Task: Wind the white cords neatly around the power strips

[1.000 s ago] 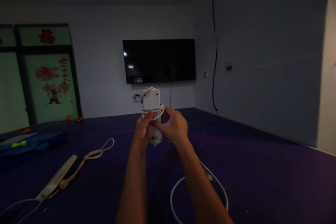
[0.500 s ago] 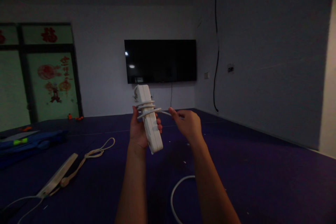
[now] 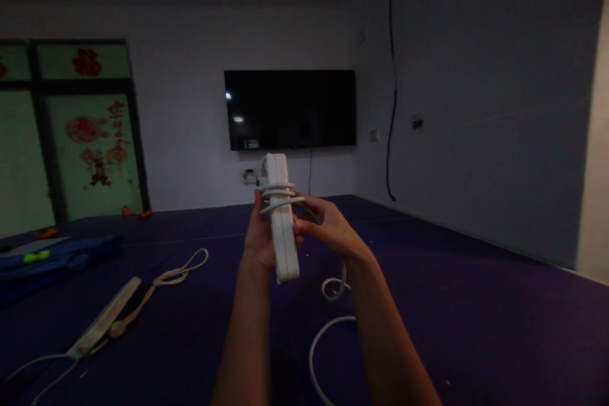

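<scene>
Two white power strips, three visible cord turns, one television

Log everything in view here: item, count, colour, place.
Surface: one, purple, foreground
Block: one, white, held, centre
Cord turns: three, white, around block
Cord loops: two, white, lower centre
Long strip: one, whitish, lower left
Knotted cord: one, pale, beside strip
Fabric: one, blue, left
Small item: one, green, on fabric
Small pieces: at least three, orange, far left
Glass panels: four, greenish, left
Decorations: several, red, on panels
Television: one, black, far wall
Hanging cable: one, black, right wall
Wall plates: two, pale, right wall
Left hand: one, bare, holding block
Right hand: one, bare, beside block
</scene>
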Tool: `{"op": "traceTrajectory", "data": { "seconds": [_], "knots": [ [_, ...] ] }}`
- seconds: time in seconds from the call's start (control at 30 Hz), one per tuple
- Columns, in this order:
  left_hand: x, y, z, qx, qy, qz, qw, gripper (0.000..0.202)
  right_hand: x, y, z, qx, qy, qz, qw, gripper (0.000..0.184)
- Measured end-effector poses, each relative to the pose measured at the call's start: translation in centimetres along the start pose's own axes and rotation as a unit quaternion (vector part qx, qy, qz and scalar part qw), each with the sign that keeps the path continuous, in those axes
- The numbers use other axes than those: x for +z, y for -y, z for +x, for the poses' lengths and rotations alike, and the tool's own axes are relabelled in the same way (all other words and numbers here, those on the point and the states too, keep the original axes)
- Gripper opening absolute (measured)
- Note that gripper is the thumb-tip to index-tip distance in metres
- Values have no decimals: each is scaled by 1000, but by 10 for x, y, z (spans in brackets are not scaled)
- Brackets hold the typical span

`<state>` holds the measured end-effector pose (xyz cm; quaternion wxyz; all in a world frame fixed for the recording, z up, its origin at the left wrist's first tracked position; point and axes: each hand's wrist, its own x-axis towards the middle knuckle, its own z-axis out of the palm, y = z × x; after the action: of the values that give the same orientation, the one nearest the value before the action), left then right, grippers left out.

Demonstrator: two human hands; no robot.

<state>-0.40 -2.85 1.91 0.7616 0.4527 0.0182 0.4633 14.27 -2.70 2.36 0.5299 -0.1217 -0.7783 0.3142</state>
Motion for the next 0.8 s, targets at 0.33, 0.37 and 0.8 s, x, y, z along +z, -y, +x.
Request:
{"op": "traceTrajectory", "data": {
  "seconds": [0.33,0.37,0.8],
  "knots": [
    [5,15,20,157,-188,116,963,73,13,-6,6,5,-208,-167,964,68],
    [5,18,22,172,-186,120,960,72,15,-8,8,-8,-234,-189,954,68],
    [8,36,41,310,-253,120,909,47,15,-16,9,-38,-249,-307,918,61]
  ]
}}
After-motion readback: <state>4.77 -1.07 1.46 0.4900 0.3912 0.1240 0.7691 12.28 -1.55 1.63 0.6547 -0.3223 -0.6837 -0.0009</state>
